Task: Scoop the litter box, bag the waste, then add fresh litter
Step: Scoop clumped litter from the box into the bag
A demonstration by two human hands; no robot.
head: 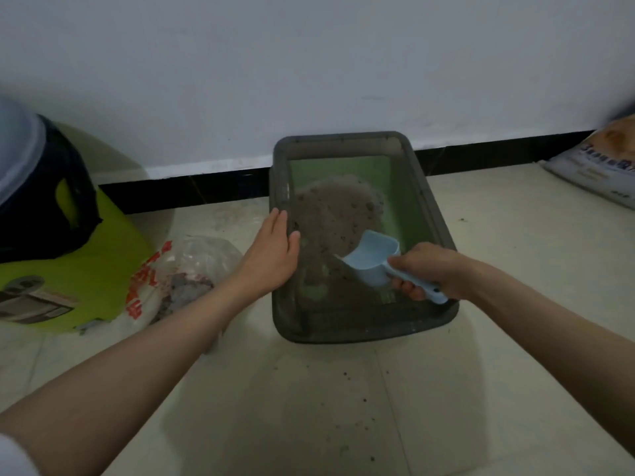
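Note:
A dark grey litter box (434, 214) with a green bottom stands on the floor against the wall. Brownish litter (338, 211) with dark clumps is heaped toward its left and back. My left hand (271, 252) rests flat on the box's left rim, fingers together. My right hand (429, 273) grips the handle of a light blue scoop (371, 259), whose mouth points left into the litter near the box's front. The scoop looks empty. A clear plastic bag (185, 269) with red print, holding grey waste, lies on the floor left of the box.
A yellow-green bin (68, 269) with a dark top stands at far left beside the bag. A printed sack (598, 166) leans by the wall at far right. Loose litter grains (343, 372) speckle the pale floor tiles in front of the box.

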